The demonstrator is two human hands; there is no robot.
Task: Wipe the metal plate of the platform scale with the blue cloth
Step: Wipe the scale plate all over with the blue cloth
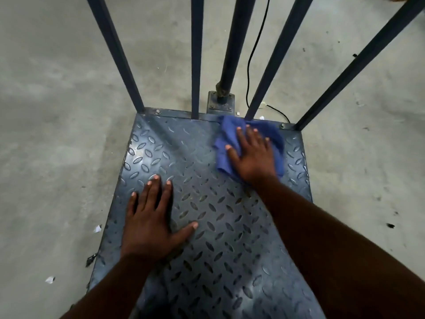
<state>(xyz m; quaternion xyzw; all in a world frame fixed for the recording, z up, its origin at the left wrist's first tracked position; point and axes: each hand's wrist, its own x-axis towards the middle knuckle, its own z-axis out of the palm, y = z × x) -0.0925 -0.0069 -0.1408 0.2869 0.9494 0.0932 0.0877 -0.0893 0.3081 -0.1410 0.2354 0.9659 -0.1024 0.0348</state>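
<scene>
1. Landmark: the round dark steel post bolted to a bracket at the far edge of the scale. All places below are given from it.
2. The dark blue-grey metal plate with raised diamond tread spreads from the post's foot toward the person. It is rigid and looks heavy; judged unlikely to shift under a wiping push.
3. The crumpled soft blue cloth lies on the plate just nearer than the post and a little to its right, reaching the plate's far edge and touching the foot of one slanted dark rail.
4. Right hand: flat on the cloth, fingers straight and spread, pressing down. No pinch or curl visible.
5. Left hand: flat on bare plate, well nearer than the post and to its left, fingers straight, holding nothing. Judged a brace.
6. Handling judgement: the cloth is light and limp and bunches easily; the tread ridges may snag it. A broad palm over its middle should carry it better than an edge pinch.
7. Grey concrete floor around the scale carries paper scraps; a black cable runs just right of the post.
</scene>
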